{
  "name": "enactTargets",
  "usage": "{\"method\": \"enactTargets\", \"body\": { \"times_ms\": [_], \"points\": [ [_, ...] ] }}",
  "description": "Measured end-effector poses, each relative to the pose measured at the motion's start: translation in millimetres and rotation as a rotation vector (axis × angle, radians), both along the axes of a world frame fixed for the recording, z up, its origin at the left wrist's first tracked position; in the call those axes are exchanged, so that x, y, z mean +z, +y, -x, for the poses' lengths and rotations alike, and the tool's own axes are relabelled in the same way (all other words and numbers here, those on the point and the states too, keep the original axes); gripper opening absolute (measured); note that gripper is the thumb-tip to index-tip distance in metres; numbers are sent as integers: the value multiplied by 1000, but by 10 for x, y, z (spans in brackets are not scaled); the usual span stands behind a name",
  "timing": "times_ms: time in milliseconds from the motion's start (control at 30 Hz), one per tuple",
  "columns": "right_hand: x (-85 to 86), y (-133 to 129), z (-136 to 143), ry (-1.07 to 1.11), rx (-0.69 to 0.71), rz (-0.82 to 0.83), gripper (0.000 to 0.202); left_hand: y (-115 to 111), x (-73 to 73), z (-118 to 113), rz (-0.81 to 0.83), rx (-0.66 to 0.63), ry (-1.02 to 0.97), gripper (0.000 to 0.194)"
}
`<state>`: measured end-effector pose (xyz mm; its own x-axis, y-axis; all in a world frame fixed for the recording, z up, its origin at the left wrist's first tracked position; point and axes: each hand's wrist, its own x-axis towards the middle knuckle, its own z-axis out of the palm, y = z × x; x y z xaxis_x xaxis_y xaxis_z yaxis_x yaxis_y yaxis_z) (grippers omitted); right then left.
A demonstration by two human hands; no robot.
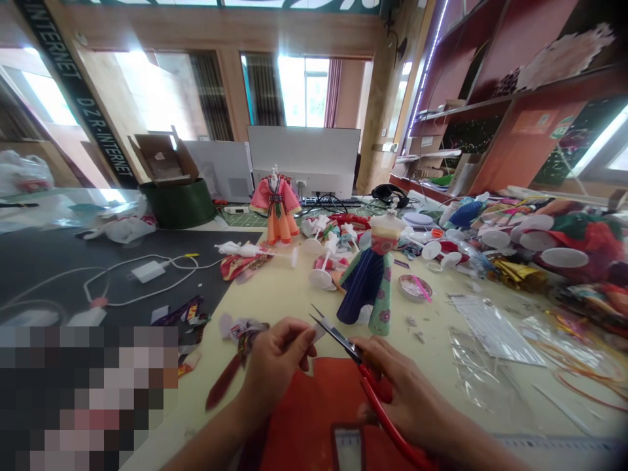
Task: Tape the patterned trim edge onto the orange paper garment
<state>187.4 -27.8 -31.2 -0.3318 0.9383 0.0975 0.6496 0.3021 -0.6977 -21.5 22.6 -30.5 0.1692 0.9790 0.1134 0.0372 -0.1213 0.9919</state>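
Note:
My left hand pinches a small white piece between thumb and fingertips. The fingers of my right hand are wrapped round the red handles of a pair of scissors. The scissor blades are slightly parted and their tips point up and left, close beside the white piece. Below both hands lies a red-orange sheet, with a dark-framed clear window near its lower edge. Just beyond the scissors stands a small doll outfit with blue and green flared panels.
A pink and orange doll dress stands farther back, near a monitor. Doll stands with round white bases lie mid-table. A small bowl and clear plastic bags are on the right. A white cable crosses the dark mat.

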Motion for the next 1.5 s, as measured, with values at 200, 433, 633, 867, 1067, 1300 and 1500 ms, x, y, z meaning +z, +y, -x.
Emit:
{"method": "enactTargets", "body": {
  "times_ms": [200,433,633,867,1067,1300,1500],
  "points": [
    [8,12,6,12,-5,-8,65,-9,-9,-2,-4,-11,7,22],
    [-2,-8,0,-8,-18,-16,62,12,-15,-8,-8,-16,14,21],
    [-24,-9,-7,-17,-37,-48,60,-12,-10,9,-11,-13,24,21],
    [-51,39,2,-58,-28,-178,54,25,-26,28,-35,-15,36,22],
    [-101,24,-29,-121,-33,-356,51,25,-34,37,-63,-23,44,19],
    [-140,20,-37,-197,-70,-518,50,4,-22,55,-117,-22,84,16],
    [-128,36,-114,-172,-117,-556,55,38,-12,87,-117,26,86,19]
  ]
}}
